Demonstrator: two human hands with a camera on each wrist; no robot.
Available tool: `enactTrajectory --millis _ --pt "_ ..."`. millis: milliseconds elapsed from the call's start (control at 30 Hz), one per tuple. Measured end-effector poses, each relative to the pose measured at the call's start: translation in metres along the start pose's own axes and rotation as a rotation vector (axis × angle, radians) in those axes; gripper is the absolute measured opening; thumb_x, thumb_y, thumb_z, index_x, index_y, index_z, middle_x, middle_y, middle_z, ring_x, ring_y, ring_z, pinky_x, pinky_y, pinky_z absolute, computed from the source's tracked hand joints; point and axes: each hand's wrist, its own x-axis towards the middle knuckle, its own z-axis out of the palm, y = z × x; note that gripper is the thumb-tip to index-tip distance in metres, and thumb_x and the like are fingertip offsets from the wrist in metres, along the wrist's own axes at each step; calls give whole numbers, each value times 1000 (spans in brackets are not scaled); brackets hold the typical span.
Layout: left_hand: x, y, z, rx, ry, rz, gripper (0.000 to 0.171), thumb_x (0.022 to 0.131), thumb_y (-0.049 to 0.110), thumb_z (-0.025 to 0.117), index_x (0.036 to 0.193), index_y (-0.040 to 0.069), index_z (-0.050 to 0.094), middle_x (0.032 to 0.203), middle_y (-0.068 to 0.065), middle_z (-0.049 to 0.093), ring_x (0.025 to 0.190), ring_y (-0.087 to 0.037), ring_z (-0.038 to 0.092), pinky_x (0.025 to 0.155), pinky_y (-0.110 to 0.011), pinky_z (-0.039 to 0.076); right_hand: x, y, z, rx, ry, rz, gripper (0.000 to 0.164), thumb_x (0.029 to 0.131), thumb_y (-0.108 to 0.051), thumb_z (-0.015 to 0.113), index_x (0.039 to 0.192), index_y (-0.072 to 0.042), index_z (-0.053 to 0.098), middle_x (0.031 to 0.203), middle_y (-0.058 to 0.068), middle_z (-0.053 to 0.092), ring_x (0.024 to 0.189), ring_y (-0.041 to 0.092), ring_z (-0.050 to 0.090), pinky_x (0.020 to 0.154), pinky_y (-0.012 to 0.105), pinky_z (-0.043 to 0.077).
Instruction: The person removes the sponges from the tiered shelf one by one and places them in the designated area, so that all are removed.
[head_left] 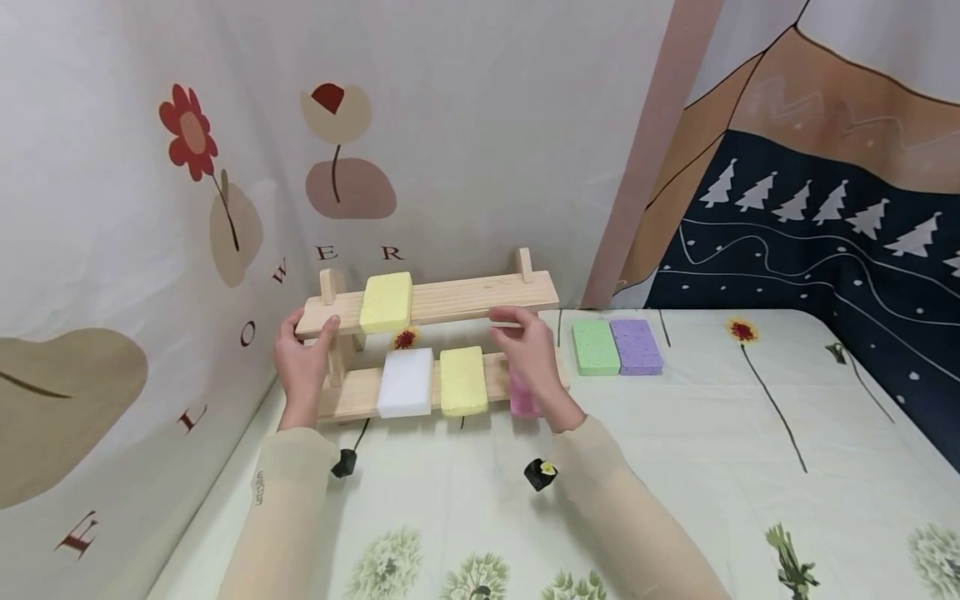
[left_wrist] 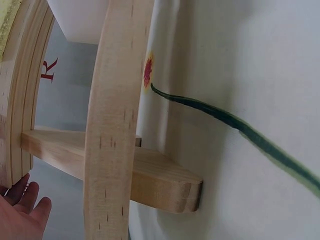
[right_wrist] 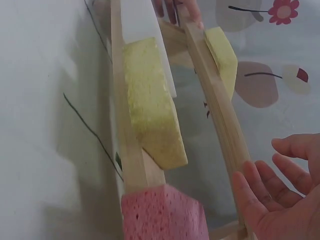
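A two-tier wooden shelf [head_left: 472,298] stands near the back wall cloth. My left hand [head_left: 302,367] grips the left end of its upper board, the thumb at the front edge. At the right end, my right hand [head_left: 531,354] has its fingers loosely bent, with fingertips right at the upper board's edge in the right wrist view. One yellow sponge [head_left: 386,302] lies on the upper board. Along the lower board [head_left: 351,392] sit a white sponge [head_left: 407,383], another yellow sponge [head_left: 463,381] and a pink sponge [right_wrist: 165,215], partly hidden by my right hand in the head view.
Right of the shelf, a green sponge [head_left: 596,347] and a purple sponge [head_left: 637,347] lie side by side on the flower-printed tablecloth [head_left: 705,433]. Printed cloths [head_left: 480,142] hang behind and along the left.
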Motion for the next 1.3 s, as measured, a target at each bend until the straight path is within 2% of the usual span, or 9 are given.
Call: enactTrajectory --millis 333,700,900,1100,1300 --pt "0 0 0 11 3 4 75 91 43 69 150 7 40 152 -15 45 141 -30 44 119 -44 37 4 -8 23 47 -53 -7 32 89 0 69 121 0 67 124 20 69 108 34 70 92 33 59" --pt "1 -2 0 2 6 -4 75 91 42 70 150 7 40 153 -15 45 141 -30 44 120 -43 36 6 -16 48 -12 -87 -37 31 91 -6 70 122 -1 67 119 16 72 108 29 70 92 32 59" --pt "1 -1 0 -5 10 -5 74 91 41 70 150 7 40 152 -14 45 140 -29 44 119 -43 36 9 -21 61 3 -116 -55 30 92 -7 69 122 -1 67 120 18 71 110 30 69 94 33 58" --pt "2 0 1 -9 12 -6 74 91 41 70 150 7 40 152 -15 45 140 -29 44 119 -42 36 12 -24 76 17 -116 -29 30 92 -10 70 121 -5 68 120 16 71 108 29 71 90 30 60" --pt "2 -1 1 -12 14 -23 74 91 40 70 149 7 40 152 -14 45 141 -28 44 120 -40 36 17 -22 89 32 -99 6 32 91 -10 72 122 -4 68 120 17 71 107 29 71 90 30 59"
